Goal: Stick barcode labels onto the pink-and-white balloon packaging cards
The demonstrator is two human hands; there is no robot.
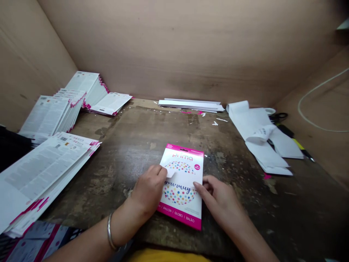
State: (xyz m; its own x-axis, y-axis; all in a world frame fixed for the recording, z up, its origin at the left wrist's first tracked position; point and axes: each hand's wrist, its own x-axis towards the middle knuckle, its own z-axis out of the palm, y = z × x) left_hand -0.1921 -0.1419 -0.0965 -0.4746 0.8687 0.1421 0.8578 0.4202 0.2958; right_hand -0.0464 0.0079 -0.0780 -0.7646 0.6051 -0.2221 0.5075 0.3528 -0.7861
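A flat balloon packet (181,209) with pink ends, a "prima" logo and a dotted round balloon picture lies on the table, slightly tilted in front of me. My left hand (149,187), wearing a metal bangle, is closed at the packet's left side. Its fingers pinch a small white paper strip (171,173), whose end sticks up over the balloon picture. On the right edge, my right hand (216,193) grips the packet, thumb on the front face and fingers curled at the side. White covers part of the lettering between the hands.
Stacks of similar packets (43,171) fill the left side, with more packets (89,85) in the back left corner. Folded white strips (191,104) lie along the back wall. At right are a curled paper label roll (256,127), scissors (279,116) and a yellow-black cutter (297,143).
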